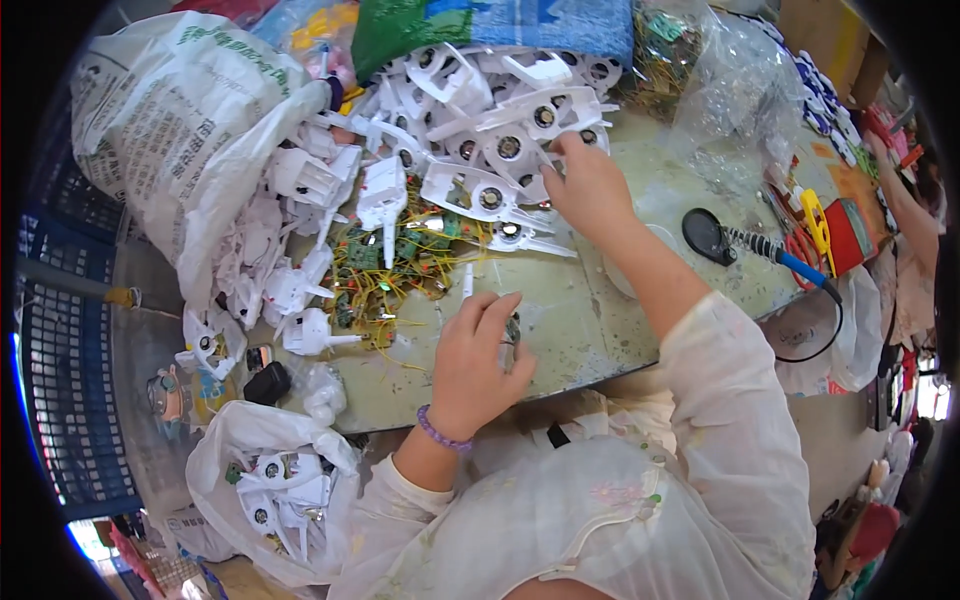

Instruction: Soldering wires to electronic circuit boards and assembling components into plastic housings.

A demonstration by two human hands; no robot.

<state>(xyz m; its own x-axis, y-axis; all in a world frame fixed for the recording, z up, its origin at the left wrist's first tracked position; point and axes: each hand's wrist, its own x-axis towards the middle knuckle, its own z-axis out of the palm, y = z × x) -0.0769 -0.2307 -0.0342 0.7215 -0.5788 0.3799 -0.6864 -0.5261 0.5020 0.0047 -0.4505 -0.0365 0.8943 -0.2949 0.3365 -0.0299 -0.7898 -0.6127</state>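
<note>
My right hand [590,190] reaches into a heap of white plastic shells [455,90], its fingertips closed on the edge of one shell [510,148] with a round speaker in it. Lower down, my left hand [482,350], a purple beaded bracelet at its wrist, is curled low over the table's near part. A thin white stem [468,280] shows just beyond its fingers, and a small dark, shiny bit [513,328] shows by its thumb. What it holds is mostly hidden. Between the heap and my left hand lie green circuit boards [385,255] with yellow wires.
A large white woven sack [190,130] spills shells at the left. A white bag [215,450] holding shells is below the table's left edge. On the right are a blue-handled soldering iron [800,267], a round black lid [705,233], yellow-handled scissors [817,225] and clear plastic bags [735,110].
</note>
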